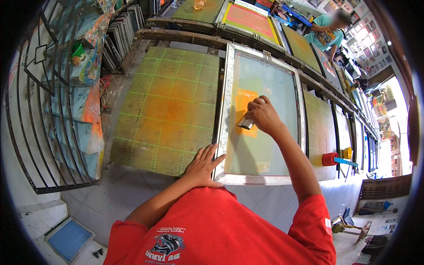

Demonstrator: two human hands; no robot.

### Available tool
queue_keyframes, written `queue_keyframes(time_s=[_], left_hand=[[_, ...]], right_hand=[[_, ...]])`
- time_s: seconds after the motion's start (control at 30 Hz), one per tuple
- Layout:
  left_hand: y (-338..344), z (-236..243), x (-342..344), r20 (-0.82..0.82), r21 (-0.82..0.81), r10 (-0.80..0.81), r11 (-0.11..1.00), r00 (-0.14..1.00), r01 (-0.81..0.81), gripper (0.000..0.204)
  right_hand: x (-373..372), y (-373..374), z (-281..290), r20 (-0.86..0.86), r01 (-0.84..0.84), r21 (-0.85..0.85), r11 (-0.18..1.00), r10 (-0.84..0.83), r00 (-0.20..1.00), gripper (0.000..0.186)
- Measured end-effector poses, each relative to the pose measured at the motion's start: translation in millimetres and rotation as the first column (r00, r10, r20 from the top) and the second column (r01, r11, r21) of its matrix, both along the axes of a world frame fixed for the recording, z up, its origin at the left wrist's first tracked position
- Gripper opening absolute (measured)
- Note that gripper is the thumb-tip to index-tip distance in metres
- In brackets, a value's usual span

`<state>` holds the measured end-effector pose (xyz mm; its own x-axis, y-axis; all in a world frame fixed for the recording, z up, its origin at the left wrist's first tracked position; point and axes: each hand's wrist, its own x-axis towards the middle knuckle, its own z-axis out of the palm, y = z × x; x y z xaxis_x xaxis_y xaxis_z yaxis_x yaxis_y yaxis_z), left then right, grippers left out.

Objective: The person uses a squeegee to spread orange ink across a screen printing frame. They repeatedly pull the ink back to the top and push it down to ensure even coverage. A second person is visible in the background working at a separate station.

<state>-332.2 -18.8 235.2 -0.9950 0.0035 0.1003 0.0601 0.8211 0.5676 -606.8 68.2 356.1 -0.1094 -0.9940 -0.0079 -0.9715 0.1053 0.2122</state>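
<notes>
My right hand [265,115] is closed around a squeegee [246,124], a short blade with a metallic grey holder, its edge down on the mesh. Beneath it lies a rectangular patch of orange ink [245,96] on the screen. The silk-screen frame [258,179] is pale metal with light grey-blue mesh, and lies flat on a printing board. Against its near left corner rests my left hand [204,165], fingers spread over the rim. To the left is a green-brown printing board [163,110] with bright green grid lines and an orange stain.
A red cup [329,159] with a blue handle-like strip sits on the right board [320,128]. Beyond the wooden rail [185,39] lies a pink-and-yellow screen [249,20]. Another person [327,33] stands at the far right. Black metal bars [66,191] curve along the left.
</notes>
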Motion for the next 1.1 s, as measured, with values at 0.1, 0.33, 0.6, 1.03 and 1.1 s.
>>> queue_keyframes(time_s=[0.1, 0.33, 0.6, 1.03, 1.1], left_hand=[[1, -2, 0, -0.013, -0.009, 0.001, 1.0, 1.0, -0.001, 0.107], [2, -2, -1, -0.013, -0.035, 0.012, 0.999, 1.0, -0.012, 0.109], [2, -8, -1, -0.025, -0.06, 0.024, 0.998, 0.999, -0.026, 0.109], [3, -8, -5, 0.066, -0.165, 0.006, 0.986, 0.998, 0.005, 0.112], [3, -9, -2, 0.085, -0.191, 0.015, 0.982, 0.996, 0.001, 0.112]], right_hand=[[-7, -13, -1, -0.066, -0.145, 0.119, 0.982, 0.154, 0.986, 0.012], [-9, -68, -12, -0.161, -0.364, 0.212, 0.907, 0.4, 0.902, 0.01], [6, -81, -22, -0.21, -0.33, 0.227, 0.916, 0.377, 0.902, 0.034], [18, -101, -60, -0.218, -0.067, 0.172, 0.983, 0.105, 0.97, 0.029], [28, -109, -57, -0.202, -0.01, 0.244, 0.97, 0.061, 0.978, 0.025]])
